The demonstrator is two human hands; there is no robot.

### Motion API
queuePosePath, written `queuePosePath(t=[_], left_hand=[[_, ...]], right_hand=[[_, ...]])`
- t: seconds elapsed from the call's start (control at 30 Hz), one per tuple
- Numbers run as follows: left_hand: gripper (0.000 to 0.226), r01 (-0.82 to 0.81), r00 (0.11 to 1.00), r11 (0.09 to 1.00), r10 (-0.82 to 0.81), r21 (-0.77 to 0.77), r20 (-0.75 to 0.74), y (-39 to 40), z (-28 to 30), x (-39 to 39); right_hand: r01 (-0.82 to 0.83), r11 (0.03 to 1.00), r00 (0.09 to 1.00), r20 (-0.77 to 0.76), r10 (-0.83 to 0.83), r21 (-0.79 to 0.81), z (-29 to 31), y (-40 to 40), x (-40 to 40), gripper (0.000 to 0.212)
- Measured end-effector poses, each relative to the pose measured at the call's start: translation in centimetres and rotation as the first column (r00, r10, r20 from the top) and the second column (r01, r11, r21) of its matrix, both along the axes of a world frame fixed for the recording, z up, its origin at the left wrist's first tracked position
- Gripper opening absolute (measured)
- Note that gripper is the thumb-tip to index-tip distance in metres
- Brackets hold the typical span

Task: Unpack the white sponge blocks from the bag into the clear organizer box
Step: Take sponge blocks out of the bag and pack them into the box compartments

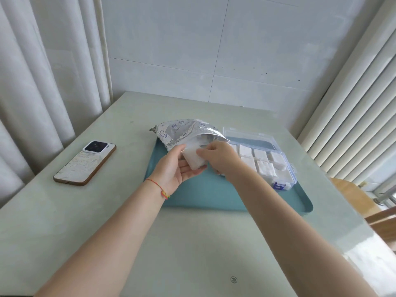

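A silver printed bag (182,130) lies at the back left of the teal tray (205,194), its mouth open toward me. Just in front of the mouth, a white sponge block (194,158) is held between both hands. My left hand (173,168) cups it from below and the left. My right hand (220,156) pinches its upper right edge. To the right, the clear organizer box (285,168) stands on the tray with its lid open. Several white sponge blocks (260,161) fill its compartments.
A phone (84,162) lies face down on the pale table (107,221), left of the tray. Curtains hang at the left, blinds at the right, and a tiled wall stands behind the table. A wooden chair (364,202) shows at the right edge.
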State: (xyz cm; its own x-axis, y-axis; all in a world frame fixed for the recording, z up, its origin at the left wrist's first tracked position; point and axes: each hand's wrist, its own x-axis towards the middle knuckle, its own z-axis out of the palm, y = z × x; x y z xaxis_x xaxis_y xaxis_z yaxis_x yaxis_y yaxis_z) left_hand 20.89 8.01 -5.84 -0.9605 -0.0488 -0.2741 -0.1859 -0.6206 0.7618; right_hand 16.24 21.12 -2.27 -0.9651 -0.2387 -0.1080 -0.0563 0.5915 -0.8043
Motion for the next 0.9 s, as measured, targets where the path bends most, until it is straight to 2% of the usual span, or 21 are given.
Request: queuePosePath(t=[0.1,0.17,0.23,0.3,0.37,0.43,0.5,0.57,0.73,0.8,0.9], left_hand=[[0.018,-0.031,1.000,0.994,0.031,-0.104,-0.008,0.0,0.1,0.2],[0.012,-0.098,0.993,0.948,0.114,-0.303,0.034,-0.3,-0.2,0.1],[0.013,-0.147,0.981,0.802,0.191,-0.579,0.015,-1.0,-0.8,-0.3],[0.014,-0.144,0.980,0.679,0.198,-0.720,-0.009,-1.6,-1.1,-0.5],[0.015,-0.107,0.985,0.671,0.173,-0.734,0.015,-1.7,-1.1,-0.4],[0.016,-0.080,0.989,0.692,0.147,-0.718,0.031,-1.8,-1.0,-0.3],[0.016,-0.067,0.991,0.713,0.128,-0.698,0.036,-1.8,-0.9,-0.2],[0.017,-0.065,0.991,0.729,0.126,-0.681,0.039,-1.9,-0.9,-0.2],[0.019,-0.079,0.990,0.762,0.137,-0.643,0.040,-2.1,-1.0,-0.5],[0.020,-0.087,0.990,0.769,0.139,-0.633,0.033,-2.1,-1.1,-0.6],[0.021,-0.082,0.991,0.802,0.131,-0.592,0.040,-2.1,-1.2,-0.7]], right_hand=[[-0.115,0.970,0.991,-0.044,0.127,0.216,0.3,-0.4,0.3,0.029],[-0.133,0.961,0.988,-0.040,0.147,0.242,0.9,-0.1,-0.1,0.023],[-0.075,0.972,0.988,-0.119,0.104,0.223,1.2,-0.1,-1.2,0.014],[-0.092,0.956,0.970,-0.191,0.149,0.279,1.1,-0.9,-2.0,0.025],[-0.185,0.888,0.943,-0.177,0.280,0.420,0.7,-2.0,-2.5,0.041],[-0.250,0.765,0.902,-0.144,0.407,0.594,-0.1,-3.2,-3.2,0.050],[-0.275,0.661,0.885,-0.085,0.457,0.698,-0.7,-4.1,-3.9,0.054],[-0.265,0.616,0.877,-0.080,0.473,0.741,-1.1,-4.8,-4.6,0.049],[-0.131,0.691,0.908,-0.193,0.371,0.711,-1.5,-4.9,-4.9,0.028],[-0.130,0.716,0.908,-0.208,0.365,0.686,-1.0,-4.1,-4.5,0.025],[-0.147,0.829,0.929,-0.212,0.302,0.539,0.0,-1.9,-3.7,0.025]])
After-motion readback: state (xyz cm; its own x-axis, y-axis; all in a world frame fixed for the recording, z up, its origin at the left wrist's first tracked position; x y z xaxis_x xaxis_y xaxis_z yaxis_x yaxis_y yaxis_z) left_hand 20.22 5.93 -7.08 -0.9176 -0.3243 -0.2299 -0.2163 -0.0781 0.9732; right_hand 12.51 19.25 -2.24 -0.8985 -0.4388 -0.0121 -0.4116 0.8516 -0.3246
